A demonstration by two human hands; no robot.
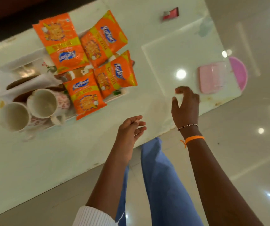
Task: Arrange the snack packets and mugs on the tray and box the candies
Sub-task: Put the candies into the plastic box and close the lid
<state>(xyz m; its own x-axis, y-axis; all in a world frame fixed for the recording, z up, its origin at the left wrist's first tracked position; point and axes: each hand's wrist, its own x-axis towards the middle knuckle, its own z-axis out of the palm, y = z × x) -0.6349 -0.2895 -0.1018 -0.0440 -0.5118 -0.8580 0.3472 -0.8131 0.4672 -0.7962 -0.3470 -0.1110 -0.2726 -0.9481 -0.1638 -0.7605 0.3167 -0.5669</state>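
Both hands are hovering empty, your right hand [185, 106] with fingers curled loosely, nearing the pink lidded plastic box [212, 77]; light, slippery, so grip its sides.

Both bare forearms reached forward from the lower edge of the view, well apart from each other. The left hand [131, 128] was held loosely open, palm turned inward toward the right, fingers [139, 123] slightly curled and spread, gripping nothing. A white ribbed sleeve [92, 216] was pushed up near that elbow. The right hand [185, 106] was stretched farther forward, seen from its back, wrist bent a little, fingers [182, 90] curled downward in a loose claw, with nothing visible in them. That wrist wore a thin beaded bracelet [188, 126] and, below it, an orange thread band [193, 139].
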